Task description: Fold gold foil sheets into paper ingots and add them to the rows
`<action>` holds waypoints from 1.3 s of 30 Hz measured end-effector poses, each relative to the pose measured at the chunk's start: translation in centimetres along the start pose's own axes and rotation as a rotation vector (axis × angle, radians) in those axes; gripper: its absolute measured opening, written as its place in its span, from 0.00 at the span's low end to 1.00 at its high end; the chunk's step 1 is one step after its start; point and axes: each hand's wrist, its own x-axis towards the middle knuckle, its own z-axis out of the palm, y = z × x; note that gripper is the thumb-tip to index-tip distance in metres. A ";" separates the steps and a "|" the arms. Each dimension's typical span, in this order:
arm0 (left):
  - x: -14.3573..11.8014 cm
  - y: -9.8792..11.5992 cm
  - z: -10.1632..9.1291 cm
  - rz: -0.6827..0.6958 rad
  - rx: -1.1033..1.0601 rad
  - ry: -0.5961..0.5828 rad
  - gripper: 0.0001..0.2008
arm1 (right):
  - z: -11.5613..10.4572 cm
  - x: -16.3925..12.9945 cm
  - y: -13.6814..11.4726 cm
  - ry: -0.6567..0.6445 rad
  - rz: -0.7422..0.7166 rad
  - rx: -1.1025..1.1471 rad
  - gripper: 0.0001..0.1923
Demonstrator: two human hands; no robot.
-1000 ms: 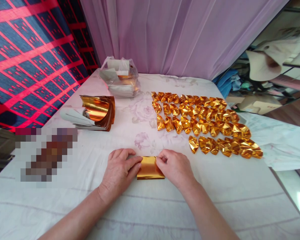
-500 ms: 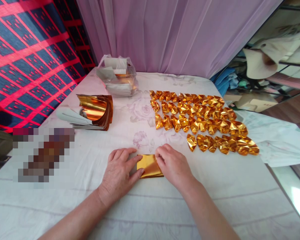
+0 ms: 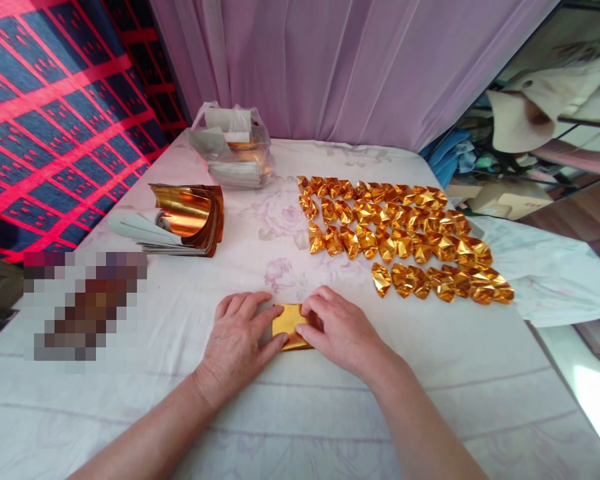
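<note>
**Gold sheet narrows between the two hands**

Head view. Both hands lie flat on the white floral cloth (image 3: 430,373) at the near middle of the table. The left hand (image 3: 237,337) presses its fingers on the left end of the gold foil sheet (image 3: 287,325); the right hand (image 3: 343,330) covers the right end. Neither hand is clenched around the sheet: the fingers pin it against the cloth, and no lifted pinch is visible.

Change against the two earlier pictures: one second ago a wide strip of foil shows between the hands; half a second ago the right hand has moved inward over it; now only a short gold patch stays exposed. The right hand has slid leftward across the sheet. Judgement: the right end is being folded over toward the middle, so this fold looks under way and not yet creased.

Unchanged: rows of folded gold pieces (image 3: 405,240) lie well apart to the right rear, a curled stack of gold sheets (image 3: 187,217) to the left rear, a clear plastic bag (image 3: 233,150) behind it near the purple curtain (image 3: 330,67).
</note>
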 end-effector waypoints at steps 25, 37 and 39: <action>0.0 0.1 0.1 0.013 0.012 0.004 0.21 | -0.3 -0.5 0.6 -0.076 -0.130 0.031 0.13; 0.0 0.1 0.3 0.015 0.053 0.030 0.21 | -0.7 -1.1 3.5 -0.148 -0.335 0.155 0.25; 0.0 0.2 0.3 0.017 0.061 0.034 0.20 | -0.7 -1.0 3.6 -0.155 -0.346 0.152 0.26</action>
